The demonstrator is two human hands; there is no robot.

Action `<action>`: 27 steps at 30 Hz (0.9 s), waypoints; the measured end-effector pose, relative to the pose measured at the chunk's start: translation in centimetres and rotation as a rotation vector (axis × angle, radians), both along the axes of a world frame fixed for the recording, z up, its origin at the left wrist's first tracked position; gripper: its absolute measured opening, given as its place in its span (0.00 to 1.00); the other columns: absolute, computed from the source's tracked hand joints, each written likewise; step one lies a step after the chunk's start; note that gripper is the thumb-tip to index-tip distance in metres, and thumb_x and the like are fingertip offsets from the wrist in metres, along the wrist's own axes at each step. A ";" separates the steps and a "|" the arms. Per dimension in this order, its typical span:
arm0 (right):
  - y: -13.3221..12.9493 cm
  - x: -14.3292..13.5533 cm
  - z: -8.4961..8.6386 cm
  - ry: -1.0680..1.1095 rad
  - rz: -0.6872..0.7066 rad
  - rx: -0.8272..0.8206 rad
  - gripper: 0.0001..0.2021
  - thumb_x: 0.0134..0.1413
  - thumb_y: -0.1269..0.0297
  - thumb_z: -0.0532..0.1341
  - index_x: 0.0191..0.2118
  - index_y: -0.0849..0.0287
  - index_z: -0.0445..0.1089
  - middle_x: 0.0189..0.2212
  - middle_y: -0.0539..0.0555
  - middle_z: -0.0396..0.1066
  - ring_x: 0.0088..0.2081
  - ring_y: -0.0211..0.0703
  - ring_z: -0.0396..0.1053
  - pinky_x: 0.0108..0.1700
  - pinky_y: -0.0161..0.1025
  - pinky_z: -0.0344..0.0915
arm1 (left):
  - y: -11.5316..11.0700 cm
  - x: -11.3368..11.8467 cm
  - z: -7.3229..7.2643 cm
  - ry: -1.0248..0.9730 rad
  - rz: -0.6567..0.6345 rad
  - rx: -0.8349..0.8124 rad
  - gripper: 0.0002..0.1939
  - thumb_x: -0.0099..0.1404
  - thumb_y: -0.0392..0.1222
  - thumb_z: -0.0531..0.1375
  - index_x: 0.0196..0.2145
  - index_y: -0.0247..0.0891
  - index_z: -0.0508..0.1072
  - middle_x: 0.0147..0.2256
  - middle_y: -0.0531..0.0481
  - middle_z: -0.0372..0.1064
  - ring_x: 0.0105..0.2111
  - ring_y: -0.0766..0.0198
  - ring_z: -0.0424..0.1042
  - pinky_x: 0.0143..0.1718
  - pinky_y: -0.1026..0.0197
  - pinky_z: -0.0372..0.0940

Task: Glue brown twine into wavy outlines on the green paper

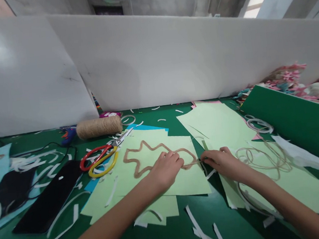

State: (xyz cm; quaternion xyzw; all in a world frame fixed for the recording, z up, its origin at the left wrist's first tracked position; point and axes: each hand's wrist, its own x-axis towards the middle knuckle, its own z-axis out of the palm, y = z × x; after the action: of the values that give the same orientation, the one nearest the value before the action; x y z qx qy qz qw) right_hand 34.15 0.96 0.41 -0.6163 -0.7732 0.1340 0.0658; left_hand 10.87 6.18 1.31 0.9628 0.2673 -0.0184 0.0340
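Observation:
A light green paper sheet (180,187) lies in front of me, bearing a wavy outline of brown twine (137,160) with a rounded loop at its right end. My left hand (167,170) rests on the sheet, its bent fingers together and pressed on the twine by the loop. Just past the sheet's right edge, my right hand (222,162) pinches the twine where it runs off the loop. More loose twine (274,160) lies in coils beyond my right wrist. Exactly how the left fingertips grip is hidden.
Red-and-yellow scissors (104,161) lie left of the sheet, below a twine spool (100,127). A black phone-like slab (49,199) is farther left. Paper scraps (197,224) litter the green table. A white partition (170,61) stands behind; a green box (293,120) stands right.

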 end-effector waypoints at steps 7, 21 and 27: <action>0.2 0.4 0.6 0.018 0.070 0.001 0.15 0.63 0.63 0.47 0.38 0.53 0.70 0.37 0.53 0.73 0.38 0.47 0.69 0.41 0.46 0.54 | -0.4 -1.7 0.7 -0.032 -0.039 -0.025 0.12 0.61 0.24 0.50 0.36 0.38 0.66 0.40 0.49 0.66 0.40 0.60 0.62 0.41 0.59 0.54; -3.0 -0.2 2.2 -0.004 0.168 -0.007 0.12 0.60 0.67 0.50 0.33 0.52 0.70 0.31 0.52 0.71 0.34 0.44 0.67 0.43 0.46 0.54 | -3.0 -2.2 0.1 -0.130 -0.311 0.041 0.09 0.61 0.26 0.54 0.35 0.38 0.65 0.36 0.51 0.68 0.36 0.62 0.63 0.41 0.58 0.53; -2.8 -1.3 2.0 0.006 0.179 -0.009 0.11 0.60 0.70 0.50 0.34 0.52 0.69 0.32 0.51 0.71 0.35 0.43 0.67 0.42 0.45 0.54 | -3.2 -4.1 1.3 -0.077 -0.244 0.013 0.13 0.55 0.25 0.56 0.36 0.39 0.65 0.35 0.51 0.69 0.38 0.60 0.64 0.50 0.49 0.49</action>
State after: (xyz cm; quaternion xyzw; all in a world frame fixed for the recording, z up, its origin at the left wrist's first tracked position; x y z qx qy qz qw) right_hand 32.85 -1.85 2.44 -0.5444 -0.8246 0.1446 0.0532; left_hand 6.81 2.98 2.65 0.9884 0.1467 0.0164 0.0354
